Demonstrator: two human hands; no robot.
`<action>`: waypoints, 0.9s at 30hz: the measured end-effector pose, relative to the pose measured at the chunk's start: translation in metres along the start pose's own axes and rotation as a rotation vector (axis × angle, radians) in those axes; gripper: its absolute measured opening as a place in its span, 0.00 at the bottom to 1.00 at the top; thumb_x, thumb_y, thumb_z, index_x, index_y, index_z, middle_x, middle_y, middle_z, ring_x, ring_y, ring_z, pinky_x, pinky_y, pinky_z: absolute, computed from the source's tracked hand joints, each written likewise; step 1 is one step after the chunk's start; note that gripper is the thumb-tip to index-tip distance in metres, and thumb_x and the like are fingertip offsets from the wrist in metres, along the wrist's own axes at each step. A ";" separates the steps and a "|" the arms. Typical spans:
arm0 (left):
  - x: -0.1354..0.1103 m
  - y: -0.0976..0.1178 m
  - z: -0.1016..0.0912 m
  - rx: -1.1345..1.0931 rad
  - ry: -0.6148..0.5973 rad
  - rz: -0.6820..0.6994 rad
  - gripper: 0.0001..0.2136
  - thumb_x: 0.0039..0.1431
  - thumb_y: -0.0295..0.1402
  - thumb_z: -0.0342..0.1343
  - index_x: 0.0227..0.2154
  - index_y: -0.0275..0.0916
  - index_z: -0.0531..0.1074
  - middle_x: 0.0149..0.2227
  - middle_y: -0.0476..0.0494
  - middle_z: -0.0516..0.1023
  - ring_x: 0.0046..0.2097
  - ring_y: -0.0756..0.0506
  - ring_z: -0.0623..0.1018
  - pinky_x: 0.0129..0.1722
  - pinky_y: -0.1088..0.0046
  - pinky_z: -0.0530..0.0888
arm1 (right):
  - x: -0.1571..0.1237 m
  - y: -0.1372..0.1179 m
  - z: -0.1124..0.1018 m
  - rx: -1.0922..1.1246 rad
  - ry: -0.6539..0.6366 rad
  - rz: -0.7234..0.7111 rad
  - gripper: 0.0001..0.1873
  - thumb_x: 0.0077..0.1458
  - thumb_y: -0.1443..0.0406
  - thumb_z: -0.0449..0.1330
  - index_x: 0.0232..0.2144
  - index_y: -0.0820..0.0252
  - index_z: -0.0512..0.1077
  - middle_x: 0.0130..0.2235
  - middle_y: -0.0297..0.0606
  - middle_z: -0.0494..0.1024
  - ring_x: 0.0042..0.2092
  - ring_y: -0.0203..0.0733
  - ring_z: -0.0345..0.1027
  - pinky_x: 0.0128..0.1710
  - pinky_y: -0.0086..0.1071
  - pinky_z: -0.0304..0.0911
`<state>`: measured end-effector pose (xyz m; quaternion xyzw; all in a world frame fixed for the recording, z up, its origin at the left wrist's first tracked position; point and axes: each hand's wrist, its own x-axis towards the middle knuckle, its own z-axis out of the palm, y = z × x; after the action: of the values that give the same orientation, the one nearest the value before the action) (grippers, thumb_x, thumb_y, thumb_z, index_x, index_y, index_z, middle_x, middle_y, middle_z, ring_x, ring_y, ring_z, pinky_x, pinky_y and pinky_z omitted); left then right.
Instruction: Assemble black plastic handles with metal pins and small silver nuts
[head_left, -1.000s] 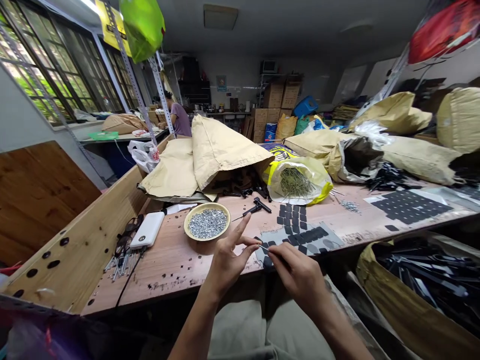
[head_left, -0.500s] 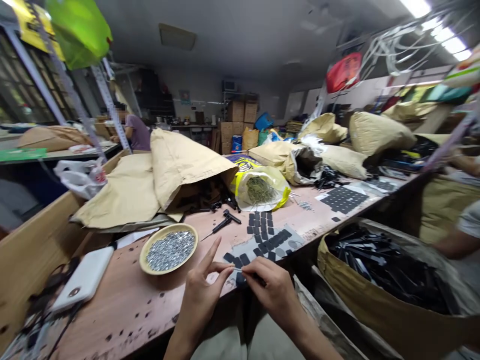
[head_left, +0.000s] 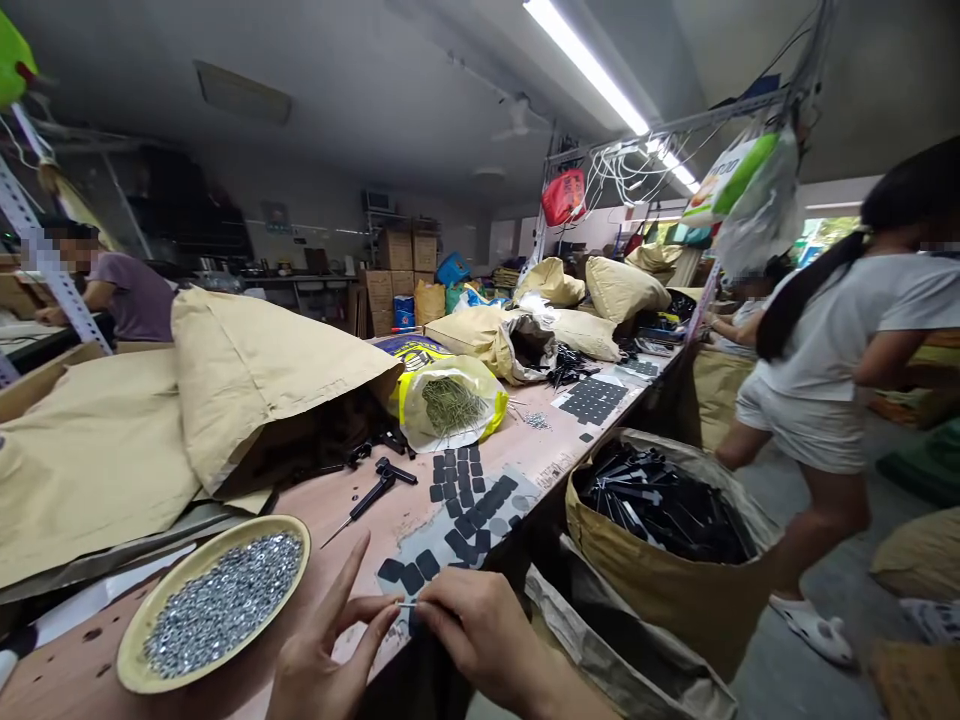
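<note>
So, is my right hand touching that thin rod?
Touching: the head view shows your right hand pinching the thin rod between thumb and fingertips.

Fingers (head_left: 450,590) partly hide the pin (head_left: 407,604); green bag (head_left: 12,62) cropped.

Two bare hands — one left hand (head_left: 326,650), one right hand (head_left: 480,620) — are pinching one thin pin (head_left: 406,604). One bowl (head_left: 133,655) is holding metal bits (head_left: 225,600) too numerous to count; the black pads (head_left: 427,565) are also defying a sure count. One yellow-edged bag (head_left: 495,405), one red bag (head_left: 563,197) and one blue tub (head_left: 453,268) are showing. Three other people are appearing: one in purple (head_left: 139,300), two farther right (head_left: 862,320).
</note>
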<state>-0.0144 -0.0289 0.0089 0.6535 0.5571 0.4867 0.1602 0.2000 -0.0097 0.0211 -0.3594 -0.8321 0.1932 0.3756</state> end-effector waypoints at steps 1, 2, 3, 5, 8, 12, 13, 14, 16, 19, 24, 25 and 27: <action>0.000 -0.002 0.001 0.001 -0.005 0.001 0.38 0.58 0.47 0.63 0.69 0.49 0.57 0.35 0.55 0.85 0.39 0.47 0.85 0.51 0.74 0.79 | 0.000 -0.001 0.002 0.010 -0.010 0.007 0.10 0.68 0.62 0.55 0.39 0.54 0.76 0.38 0.34 0.81 0.40 0.38 0.76 0.41 0.26 0.63; -0.001 -0.005 0.002 0.003 -0.012 0.000 0.38 0.58 0.47 0.62 0.69 0.49 0.57 0.36 0.55 0.86 0.40 0.46 0.85 0.51 0.73 0.79 | -0.001 -0.001 0.004 0.022 -0.014 0.020 0.09 0.68 0.62 0.55 0.41 0.54 0.76 0.39 0.34 0.82 0.41 0.38 0.76 0.42 0.26 0.63; -0.001 -0.007 0.003 0.007 -0.021 -0.005 0.38 0.58 0.47 0.62 0.70 0.49 0.57 0.36 0.55 0.86 0.40 0.46 0.85 0.51 0.72 0.79 | 0.000 -0.001 0.006 0.038 -0.013 0.041 0.09 0.68 0.62 0.55 0.43 0.54 0.76 0.40 0.33 0.82 0.41 0.38 0.76 0.42 0.26 0.63; -0.001 -0.011 0.006 0.018 -0.030 -0.014 0.39 0.57 0.48 0.62 0.70 0.50 0.56 0.39 0.53 0.86 0.42 0.44 0.85 0.50 0.70 0.80 | 0.002 0.006 0.009 0.068 -0.004 0.090 0.08 0.67 0.62 0.57 0.43 0.54 0.76 0.40 0.33 0.82 0.40 0.37 0.76 0.42 0.26 0.64; 0.001 -0.014 0.000 0.079 0.038 -0.049 0.41 0.55 0.51 0.62 0.70 0.50 0.57 0.50 0.47 0.83 0.50 0.40 0.83 0.54 0.63 0.78 | 0.009 0.040 0.002 0.022 0.071 0.162 0.08 0.66 0.61 0.57 0.38 0.56 0.76 0.37 0.34 0.81 0.38 0.38 0.75 0.40 0.27 0.64; 0.006 -0.016 -0.031 0.275 0.279 -0.213 0.32 0.58 0.52 0.58 0.64 0.50 0.67 0.58 0.44 0.78 0.61 0.36 0.75 0.62 0.57 0.71 | 0.014 0.114 -0.021 -0.371 0.275 0.395 0.10 0.65 0.63 0.56 0.36 0.58 0.77 0.40 0.40 0.79 0.39 0.42 0.73 0.38 0.31 0.63; 0.008 -0.017 -0.041 0.325 0.323 -0.257 0.29 0.59 0.51 0.57 0.62 0.49 0.70 0.57 0.43 0.78 0.61 0.35 0.75 0.62 0.57 0.71 | 0.014 0.129 -0.026 -0.455 0.310 0.460 0.11 0.65 0.63 0.55 0.36 0.59 0.77 0.41 0.42 0.78 0.40 0.43 0.73 0.38 0.32 0.63; 0.010 -0.018 -0.051 0.373 0.350 -0.298 0.26 0.60 0.49 0.57 0.60 0.48 0.72 0.56 0.42 0.79 0.60 0.35 0.75 0.61 0.57 0.72 | 0.012 0.143 -0.028 -0.470 0.313 0.479 0.11 0.64 0.64 0.55 0.35 0.60 0.77 0.41 0.44 0.77 0.41 0.45 0.73 0.38 0.33 0.63; 0.013 -0.021 -0.067 0.460 0.360 -0.373 0.23 0.62 0.45 0.56 0.57 0.44 0.74 0.57 0.40 0.78 0.59 0.34 0.75 0.60 0.57 0.72 | 0.007 0.161 -0.030 -0.418 0.215 0.426 0.11 0.62 0.63 0.56 0.33 0.59 0.77 0.39 0.42 0.77 0.40 0.45 0.72 0.38 0.34 0.63; 0.019 -0.030 -0.081 0.579 0.321 -0.477 0.22 0.64 0.41 0.54 0.57 0.40 0.75 0.57 0.37 0.77 0.60 0.33 0.74 0.58 0.56 0.73 | 0.001 0.172 -0.030 -0.283 0.014 0.278 0.13 0.62 0.58 0.56 0.33 0.56 0.78 0.39 0.39 0.77 0.37 0.42 0.72 0.39 0.34 0.64; 0.035 -0.048 -0.085 0.745 0.126 -0.565 0.19 0.65 0.37 0.53 0.55 0.36 0.77 0.55 0.35 0.79 0.57 0.33 0.75 0.57 0.59 0.71 | 0.001 0.180 -0.032 -0.415 0.185 0.403 0.17 0.62 0.58 0.53 0.33 0.59 0.78 0.39 0.44 0.77 0.37 0.45 0.71 0.37 0.36 0.63; 0.038 -0.051 -0.085 0.776 0.068 -0.580 0.19 0.65 0.36 0.53 0.54 0.35 0.77 0.54 0.35 0.79 0.56 0.33 0.76 0.57 0.60 0.71 | 0.002 0.180 -0.032 -0.368 0.123 0.362 0.17 0.61 0.57 0.53 0.32 0.58 0.78 0.38 0.43 0.77 0.36 0.44 0.71 0.37 0.35 0.63; 0.044 -0.055 -0.085 0.826 -0.037 -0.619 0.17 0.63 0.36 0.55 0.50 0.36 0.79 0.52 0.35 0.81 0.55 0.33 0.76 0.55 0.59 0.71 | 0.004 0.181 -0.031 -0.248 -0.011 0.263 0.17 0.61 0.55 0.55 0.32 0.57 0.79 0.38 0.41 0.78 0.35 0.42 0.71 0.37 0.34 0.64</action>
<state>-0.1187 -0.0002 0.0280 0.4754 0.8672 0.1442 0.0351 0.3040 0.1151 -0.0638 -0.5078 -0.7972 0.1387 0.2956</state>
